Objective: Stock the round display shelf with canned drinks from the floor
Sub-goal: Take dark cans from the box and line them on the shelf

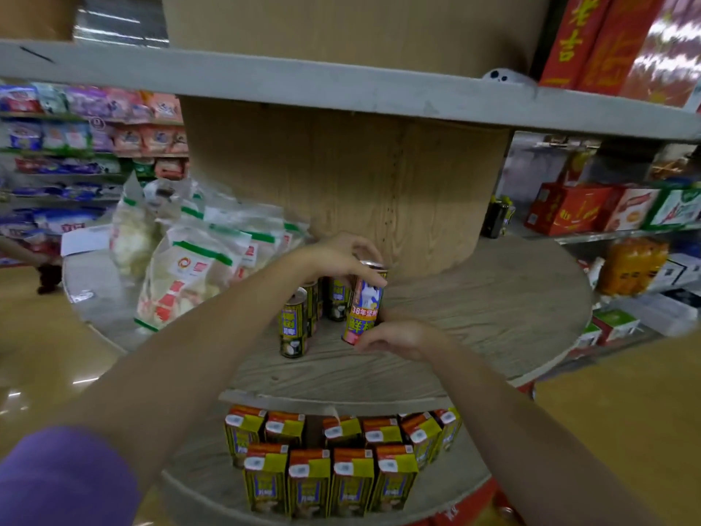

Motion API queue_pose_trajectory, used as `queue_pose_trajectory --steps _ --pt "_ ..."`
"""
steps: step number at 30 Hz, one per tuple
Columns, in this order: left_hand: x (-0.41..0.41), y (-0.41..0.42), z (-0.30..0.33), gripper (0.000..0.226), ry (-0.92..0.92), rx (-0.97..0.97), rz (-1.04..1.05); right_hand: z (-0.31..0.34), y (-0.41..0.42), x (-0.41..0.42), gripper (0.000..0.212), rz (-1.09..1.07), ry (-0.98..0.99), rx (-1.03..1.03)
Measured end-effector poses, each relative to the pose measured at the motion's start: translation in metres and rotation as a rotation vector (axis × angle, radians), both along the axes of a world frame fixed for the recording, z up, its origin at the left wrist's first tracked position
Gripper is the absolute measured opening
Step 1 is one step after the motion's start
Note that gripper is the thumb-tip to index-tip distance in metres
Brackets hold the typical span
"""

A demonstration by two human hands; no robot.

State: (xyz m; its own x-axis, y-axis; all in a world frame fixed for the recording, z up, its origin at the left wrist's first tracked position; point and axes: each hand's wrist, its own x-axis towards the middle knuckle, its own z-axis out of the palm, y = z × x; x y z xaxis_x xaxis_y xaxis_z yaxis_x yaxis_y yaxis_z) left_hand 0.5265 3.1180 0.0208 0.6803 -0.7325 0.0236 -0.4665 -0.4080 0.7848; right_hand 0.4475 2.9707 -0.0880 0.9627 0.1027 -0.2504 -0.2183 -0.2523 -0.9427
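A tall can (365, 302) with a pink, yellow and black label stands on the round wooden shelf (478, 317), slightly tilted. My left hand (343, 256) grips its top from above. My right hand (402, 337) pinches its base on the right. Just left of it stand a few black-and-yellow cans (294, 324), one in front and others (337, 298) behind against the wooden centre column (356, 184).
Clear bags of white snacks (189, 267) fill the shelf's left side. The tier below holds several yellow-and-black drink cartons (330, 476). An upper grey shelf (341, 85) carries red boxes (614, 43). Store aisles with goods lie left and right.
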Motion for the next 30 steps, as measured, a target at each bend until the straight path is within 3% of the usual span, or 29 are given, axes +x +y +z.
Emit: queue_pose_trajectory --steps 5,8,10,12,20,23,26,30 --pt "0.020 0.011 -0.002 0.053 -0.208 0.141 0.178 0.009 0.024 0.016 0.044 0.003 -0.042 -0.165" --pt "0.020 0.012 -0.005 0.060 -0.531 0.274 0.282 0.014 0.035 0.025 0.047 -0.078 -0.133 -0.311" --pt "0.018 0.010 -0.006 0.060 -0.722 0.373 0.316 0.002 0.034 0.038 0.061 -0.179 -0.198 -0.371" --pt "0.018 0.006 -0.009 0.063 -0.791 0.426 0.307 -0.006 0.035 0.046 0.073 -0.237 -0.229 -0.450" --pt "0.041 0.009 -0.011 0.059 -0.683 0.615 0.117 -0.009 0.049 0.040 0.055 -0.294 -0.224 -0.583" --pt "0.047 0.010 -0.010 0.056 -0.657 0.600 0.015 -0.008 0.047 0.040 0.049 -0.305 -0.240 -0.567" --pt "0.047 0.013 -0.002 0.039 -0.566 0.538 -0.140 -0.007 0.042 0.038 0.048 -0.314 -0.260 -0.539" --pt "0.046 0.014 0.011 0.036 -0.507 0.539 -0.253 -0.007 0.030 0.041 0.042 -0.191 -0.209 -0.532"
